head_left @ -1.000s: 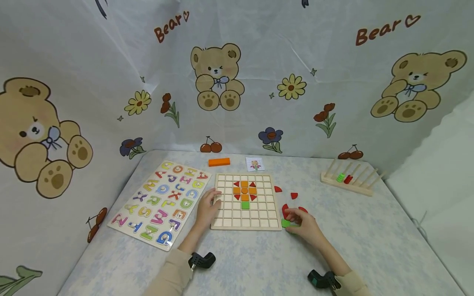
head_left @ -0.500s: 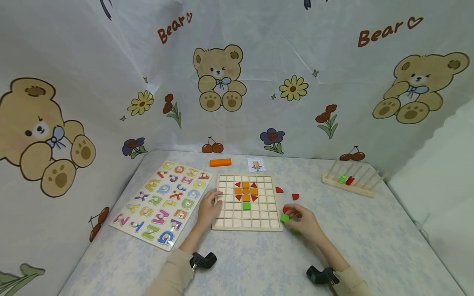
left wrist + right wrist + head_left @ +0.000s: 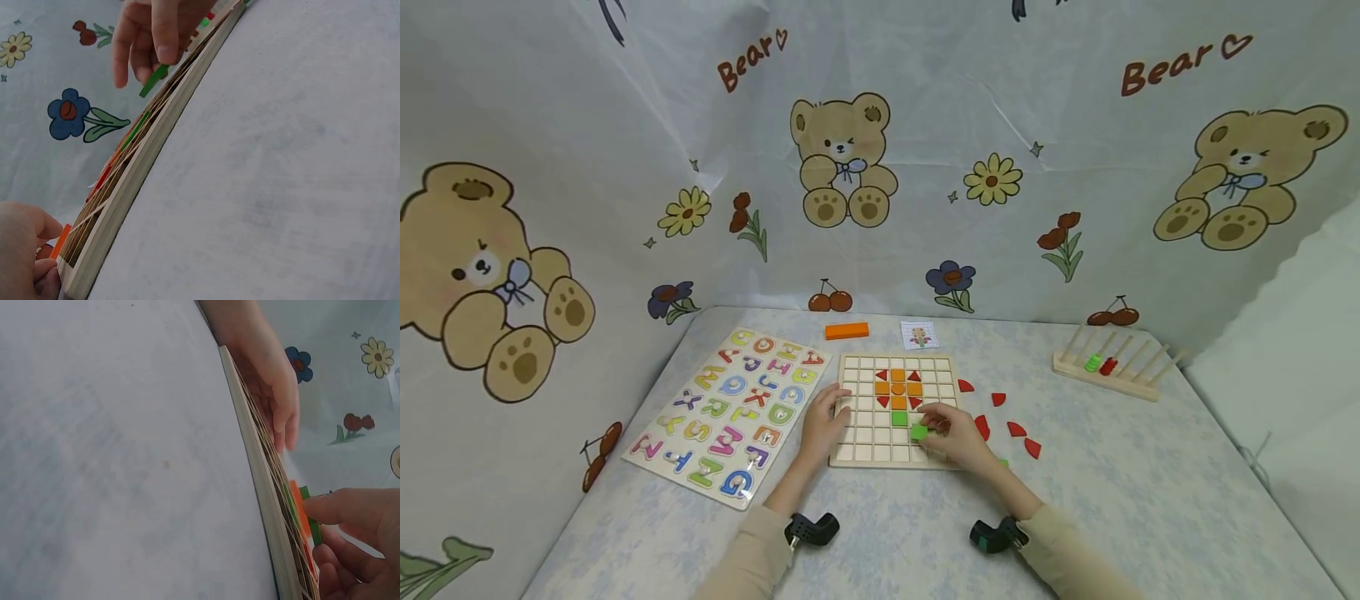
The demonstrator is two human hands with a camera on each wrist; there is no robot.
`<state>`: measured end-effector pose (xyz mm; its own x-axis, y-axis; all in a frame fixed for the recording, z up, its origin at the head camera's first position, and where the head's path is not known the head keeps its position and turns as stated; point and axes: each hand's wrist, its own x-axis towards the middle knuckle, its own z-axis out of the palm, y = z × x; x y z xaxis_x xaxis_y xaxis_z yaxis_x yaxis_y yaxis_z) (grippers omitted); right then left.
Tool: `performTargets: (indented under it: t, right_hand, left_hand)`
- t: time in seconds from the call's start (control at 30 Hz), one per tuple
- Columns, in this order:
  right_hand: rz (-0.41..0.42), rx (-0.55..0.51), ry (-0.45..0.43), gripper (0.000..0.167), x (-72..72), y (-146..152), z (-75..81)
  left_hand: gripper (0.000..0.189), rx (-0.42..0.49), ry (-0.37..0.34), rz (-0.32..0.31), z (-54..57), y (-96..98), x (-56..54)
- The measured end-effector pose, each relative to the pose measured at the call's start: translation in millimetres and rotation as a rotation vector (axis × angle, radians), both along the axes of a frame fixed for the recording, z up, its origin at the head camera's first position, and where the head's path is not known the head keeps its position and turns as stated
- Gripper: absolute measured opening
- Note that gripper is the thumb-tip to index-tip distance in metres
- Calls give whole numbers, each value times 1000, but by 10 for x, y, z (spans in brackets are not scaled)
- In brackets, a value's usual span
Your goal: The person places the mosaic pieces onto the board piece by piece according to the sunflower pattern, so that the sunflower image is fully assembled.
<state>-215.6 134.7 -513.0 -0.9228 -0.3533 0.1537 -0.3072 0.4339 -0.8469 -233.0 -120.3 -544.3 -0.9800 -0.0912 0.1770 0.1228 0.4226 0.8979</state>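
My right hand point(image 3: 953, 437) pinches a green square tile point(image 3: 918, 432) between thumb and fingers, over the lower right part of a wooden grid board point(image 3: 863, 454). In the left wrist view the tile point(image 3: 154, 81) is tilted, apart from the board. Orange squares form a cross on the grid around an orange round piece point(image 3: 898, 388), with red triangles at its corners. Below the cross lies another green square point(image 3: 899, 418). My left hand point(image 3: 822, 425) rests at the board's left edge, its fingers relaxed and fingertips over the rim.
Several red quarter-round pieces point(image 3: 982, 427) lie right of the board, with a green piece point(image 3: 1004, 462) partly hidden by the right arm. A letter puzzle point(image 3: 727, 417) is at left. Behind are an orange bar point(image 3: 847, 331), a pattern card point(image 3: 920, 335) and a pegged bead rack point(image 3: 1105, 379).
My right hand has picked up the green square from beside the board and carried it left over the grid, uncovering red pieces. The left hand has stayed in place.
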Motion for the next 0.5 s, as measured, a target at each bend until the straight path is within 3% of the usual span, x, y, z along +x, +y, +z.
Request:
performTargets:
  t: [0.3, 0.5]
  right_hand:
    - [97, -78, 121, 41, -46, -198, -107]
    - [71, -15, 57, 43, -52, -251, -87]
  left_hand:
    - [28, 2, -5, 6, 11, 9, 8]
    - [28, 1, -4, 0, 23, 8, 17]
